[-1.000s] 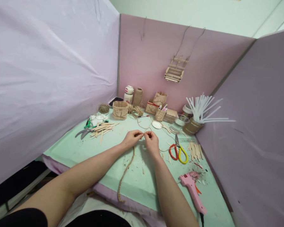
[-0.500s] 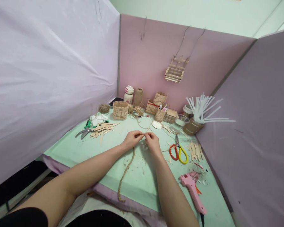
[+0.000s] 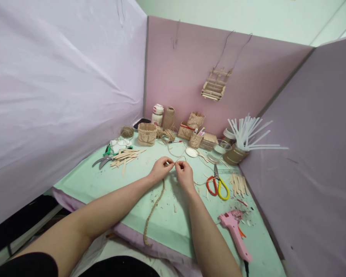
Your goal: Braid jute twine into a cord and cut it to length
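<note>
A braided jute cord hangs from under my left hand and trails toward the table's front edge, its end lying over the purple cloth. My left hand is closed in a pinch on the cord's upper part. Close beside it, my right hand pinches too, fingertips almost touching the left ones, with thin twine between them. Loose twine runs from the hands back toward a ball of twine. The fingers hide the exact spot being gripped.
Scissors and a pink glue gun lie to the right. Pruning shears and wooden sticks are at left. Farther back stand a wooden basket, a bowl of water and a holder with white glue sticks.
Both hands have shifted very slightly, still pinching close together. The braided cord lies nearly as before.
</note>
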The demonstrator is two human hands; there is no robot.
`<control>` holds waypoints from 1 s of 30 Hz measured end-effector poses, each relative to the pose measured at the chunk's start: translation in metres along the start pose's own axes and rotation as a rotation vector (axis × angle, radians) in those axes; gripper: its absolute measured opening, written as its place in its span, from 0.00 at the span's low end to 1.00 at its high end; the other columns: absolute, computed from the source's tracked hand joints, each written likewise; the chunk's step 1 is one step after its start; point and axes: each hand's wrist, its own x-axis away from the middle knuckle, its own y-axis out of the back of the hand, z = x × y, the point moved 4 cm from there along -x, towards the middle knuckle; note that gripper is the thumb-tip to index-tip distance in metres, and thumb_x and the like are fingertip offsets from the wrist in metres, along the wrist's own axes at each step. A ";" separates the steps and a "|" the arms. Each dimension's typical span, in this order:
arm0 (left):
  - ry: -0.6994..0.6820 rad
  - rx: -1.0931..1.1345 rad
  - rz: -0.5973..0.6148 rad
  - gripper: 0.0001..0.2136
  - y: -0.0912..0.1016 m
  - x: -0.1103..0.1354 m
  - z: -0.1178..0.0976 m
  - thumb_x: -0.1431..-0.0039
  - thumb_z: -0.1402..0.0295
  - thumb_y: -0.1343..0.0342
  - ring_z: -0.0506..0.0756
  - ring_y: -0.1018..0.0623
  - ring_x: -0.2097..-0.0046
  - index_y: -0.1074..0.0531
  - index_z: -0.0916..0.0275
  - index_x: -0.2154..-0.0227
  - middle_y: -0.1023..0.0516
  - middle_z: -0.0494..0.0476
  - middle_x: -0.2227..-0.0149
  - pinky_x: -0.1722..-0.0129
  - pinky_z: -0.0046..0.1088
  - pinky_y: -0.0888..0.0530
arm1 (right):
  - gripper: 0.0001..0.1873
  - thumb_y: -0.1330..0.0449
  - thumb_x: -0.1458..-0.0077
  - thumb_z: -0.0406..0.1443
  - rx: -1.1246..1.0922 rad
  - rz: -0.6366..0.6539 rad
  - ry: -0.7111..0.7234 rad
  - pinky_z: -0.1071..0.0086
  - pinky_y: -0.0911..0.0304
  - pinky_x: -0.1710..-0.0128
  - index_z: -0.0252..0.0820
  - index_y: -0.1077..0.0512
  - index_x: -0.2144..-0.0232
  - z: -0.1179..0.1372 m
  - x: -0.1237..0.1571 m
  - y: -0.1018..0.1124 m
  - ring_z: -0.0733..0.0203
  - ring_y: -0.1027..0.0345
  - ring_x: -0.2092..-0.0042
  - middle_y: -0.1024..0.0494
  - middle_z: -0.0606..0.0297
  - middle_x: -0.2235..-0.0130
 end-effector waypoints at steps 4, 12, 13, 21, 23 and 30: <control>0.081 0.065 0.025 0.09 -0.002 -0.002 0.007 0.52 0.65 0.46 0.52 0.28 0.68 0.26 0.65 0.72 0.24 0.55 0.70 0.65 0.27 0.32 | 0.10 0.46 0.52 0.40 0.037 -0.016 0.013 0.67 0.41 0.63 0.40 0.31 0.74 0.004 0.001 0.001 0.60 0.36 0.66 0.27 0.62 0.70; 0.188 0.235 0.033 0.09 -0.004 -0.004 0.013 0.55 0.64 0.45 0.53 0.27 0.67 0.27 0.66 0.74 0.24 0.56 0.71 0.63 0.28 0.32 | 0.11 0.44 0.54 0.41 -0.054 -0.006 -0.095 0.68 0.41 0.67 0.39 0.29 0.73 0.001 0.002 0.000 0.60 0.34 0.68 0.25 0.61 0.71; 0.196 0.248 0.039 0.09 -0.005 -0.003 0.013 0.55 0.64 0.44 0.53 0.28 0.67 0.27 0.66 0.74 0.24 0.56 0.71 0.63 0.28 0.32 | 0.11 0.44 0.54 0.41 -0.076 0.004 -0.134 0.69 0.41 0.68 0.38 0.29 0.73 -0.001 0.002 -0.001 0.60 0.34 0.69 0.25 0.61 0.72; 0.188 0.270 0.057 0.10 -0.008 -0.001 0.013 0.55 0.64 0.44 0.52 0.28 0.67 0.27 0.66 0.74 0.24 0.55 0.72 0.64 0.28 0.33 | 0.09 0.43 0.57 0.39 -0.059 -0.044 -0.188 0.68 0.40 0.69 0.39 0.28 0.75 -0.003 0.003 0.003 0.60 0.34 0.70 0.25 0.61 0.73; 0.199 0.293 0.040 0.09 -0.008 -0.001 0.013 0.56 0.65 0.43 0.52 0.28 0.67 0.27 0.66 0.74 0.24 0.55 0.72 0.64 0.28 0.33 | 0.09 0.43 0.57 0.39 -0.009 -0.079 -0.121 0.67 0.40 0.66 0.39 0.28 0.75 0.003 0.005 0.004 0.60 0.34 0.69 0.25 0.61 0.72; 0.296 0.405 0.051 0.09 -0.010 -0.001 0.016 0.58 0.65 0.42 0.47 0.35 0.76 0.27 0.67 0.74 0.28 0.50 0.77 0.74 0.24 0.38 | 0.10 0.43 0.58 0.39 -0.016 -0.078 -0.130 0.68 0.40 0.67 0.38 0.27 0.75 0.003 0.005 0.004 0.60 0.34 0.69 0.24 0.60 0.72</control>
